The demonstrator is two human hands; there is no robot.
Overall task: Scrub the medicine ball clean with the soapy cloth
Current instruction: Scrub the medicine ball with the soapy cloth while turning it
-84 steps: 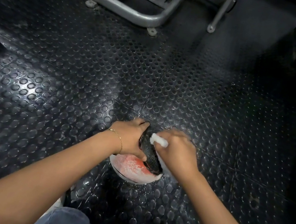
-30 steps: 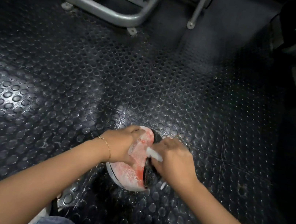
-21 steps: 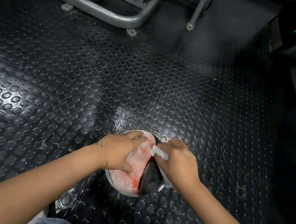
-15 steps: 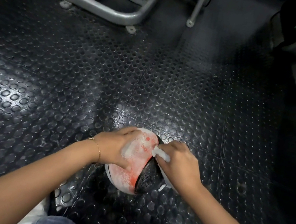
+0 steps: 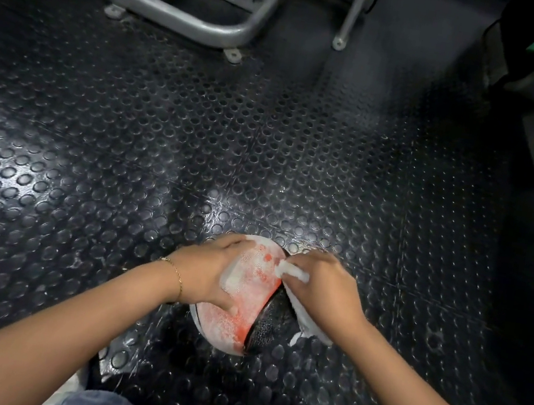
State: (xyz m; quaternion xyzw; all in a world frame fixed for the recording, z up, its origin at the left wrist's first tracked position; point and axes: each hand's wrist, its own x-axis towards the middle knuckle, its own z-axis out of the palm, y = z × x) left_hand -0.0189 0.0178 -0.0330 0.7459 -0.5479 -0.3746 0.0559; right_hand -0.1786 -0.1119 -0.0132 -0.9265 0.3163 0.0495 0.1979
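Right hand [image 5: 328, 291] grips white cloth [image 5: 295, 272], fingers curled round it, pressing it on the upper right of the medicine ball [image 5: 243, 306]; cloth tail hangs under the wrist. Left hand [image 5: 210, 273] holds the ball's left side, fingers and thumb curved round it; thin bracelet [image 5: 175, 272] on the wrist. Ball sits on the studded black floor [image 5: 196, 157], low centre, between both hands. It is round, so it has no long axis. The seam between the panels runs far-right to near. Foamy red-white panel faces up and left, black textured panel faces near-right. 2.8 s ago the black panel was on top between the hands with the red below; it has rolled since. Grey machine frame [image 5: 189, 17] stands far off.
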